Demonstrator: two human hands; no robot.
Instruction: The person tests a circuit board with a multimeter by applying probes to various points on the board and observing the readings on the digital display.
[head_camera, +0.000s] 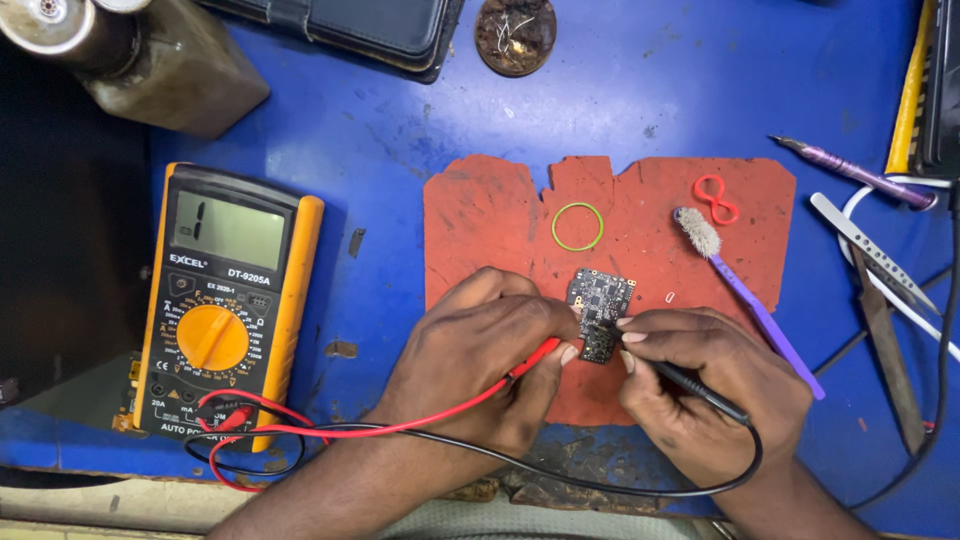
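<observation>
Your left hand (480, 350) pinches the red probe (535, 358). Your right hand (700, 375) pinches the black probe (700, 388). Both tips touch the small black circuit board (600, 300) on the red mat (480, 220). Farther off lie a green band (577, 226) and a yellow meter (225, 300).

A small black circuit board (599, 306) lies flat on a worn red mat (500, 215), just right of the picture's centre, its lower end narrowing into a dark stub. A red probe (540, 356) meets that end from eight o'clock, a black probe (690, 385) from four o'clock; both leads run to a yellow multimeter (225, 300) at nine o'clock.
</observation>
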